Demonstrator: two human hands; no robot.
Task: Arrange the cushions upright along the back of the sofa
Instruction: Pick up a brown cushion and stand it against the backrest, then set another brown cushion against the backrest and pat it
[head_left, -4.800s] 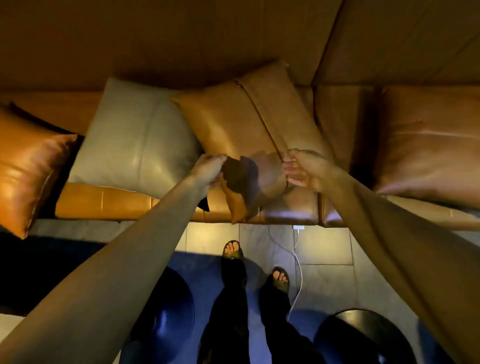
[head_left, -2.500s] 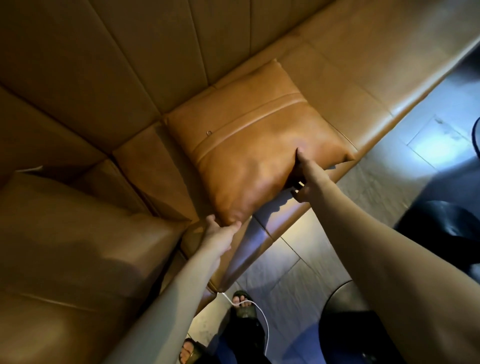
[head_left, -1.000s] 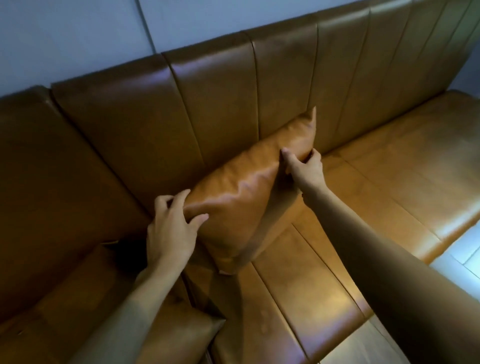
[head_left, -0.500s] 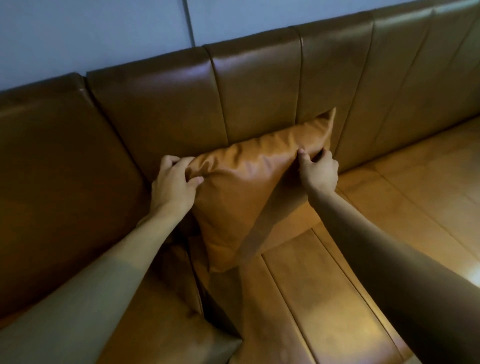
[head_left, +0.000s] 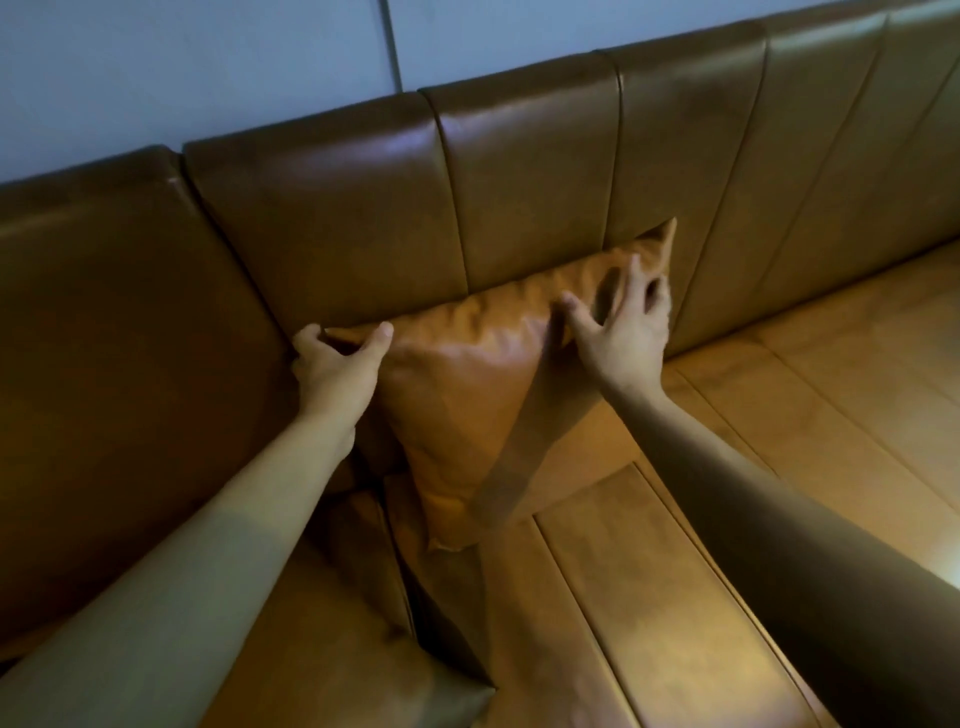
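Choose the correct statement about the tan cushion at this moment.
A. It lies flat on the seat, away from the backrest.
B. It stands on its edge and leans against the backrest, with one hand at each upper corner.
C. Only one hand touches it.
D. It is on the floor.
B: the tan cushion stands against the backrest, with the left hand pinching its upper left corner and the right hand spread near its upper right corner.
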